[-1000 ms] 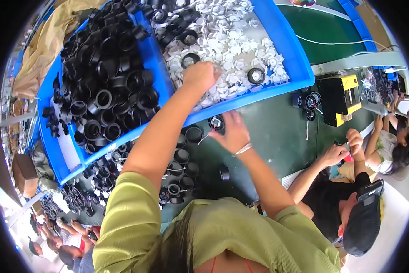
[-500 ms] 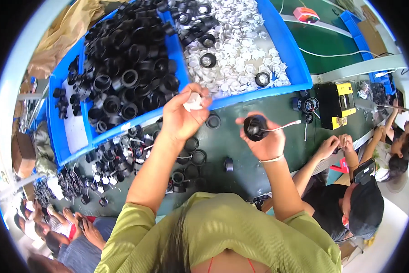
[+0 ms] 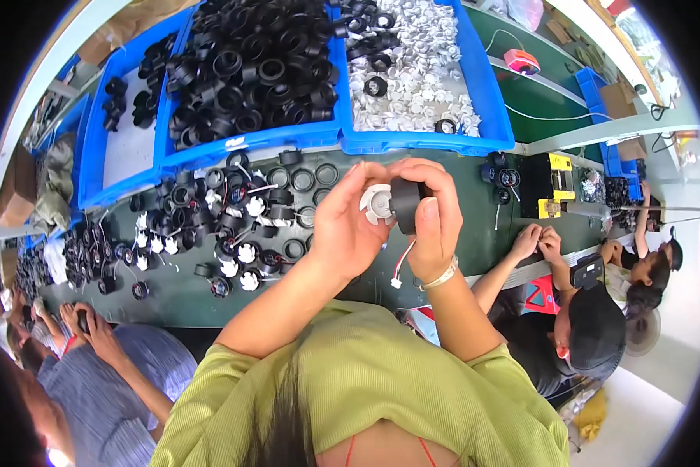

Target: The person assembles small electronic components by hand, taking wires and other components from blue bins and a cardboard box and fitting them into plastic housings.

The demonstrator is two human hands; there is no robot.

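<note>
Both hands meet in front of my chest, above the table's near part. My left hand [image 3: 350, 222] holds a small white fan wheel [image 3: 378, 205] with curved blades, its fingers closed behind it. In my right hand [image 3: 435, 222] is a black round motor housing [image 3: 406, 205], turned on its side and gripped between thumb and fingers. The fan wheel's face sits right beside the housing's open side; whether they touch I cannot tell. A thin white and red cable [image 3: 403, 263] with a small white plug hangs down from the housing.
Blue bins of black rings [image 3: 249, 78] and white fan wheels [image 3: 420, 70] stand along the far side. Housings with cables, some with white wheels [image 3: 247, 254], crowd the green table [image 3: 178, 292] at left. A yellow and black device [image 3: 548, 185] stands right, near a co-worker's hands [image 3: 538, 243].
My hands have come together: the left moved right and down with the white fan wheel, the right moved slightly left with the housing, which is now turned sideways. The view has shifted.
</note>
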